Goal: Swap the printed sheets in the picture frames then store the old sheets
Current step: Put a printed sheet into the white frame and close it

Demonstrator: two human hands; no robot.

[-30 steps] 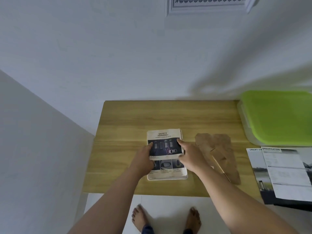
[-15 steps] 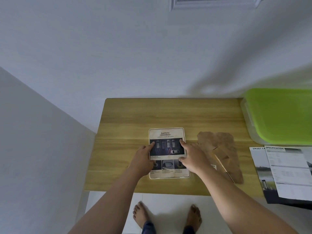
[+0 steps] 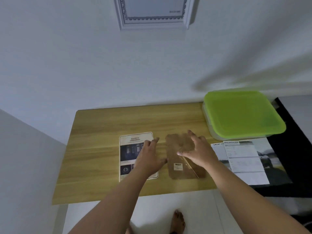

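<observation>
Sheet headed SAFETY (image 3: pixel 130 149) lies flat on the wooden counter (image 3: pixel 101 132), left hand (image 3: pixel 148 157), fingers straight, over its right side. Right hand (image 3: pixel 197 151), fingers spread, grasps nothing over the brown board (image 3: pixel 179 171) just beside it.

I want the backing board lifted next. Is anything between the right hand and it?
Nothing visible: the right hand is spread open right over the backing board, which lies uncovered on the table.

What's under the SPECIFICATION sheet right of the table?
Under the SPECIFICATION sheet lies a second printed sheet, headed SMART C, with a photo showing at its left and right. Its middle and the rest of the heading are covered. A black surface shows beyond its right edge.
</observation>
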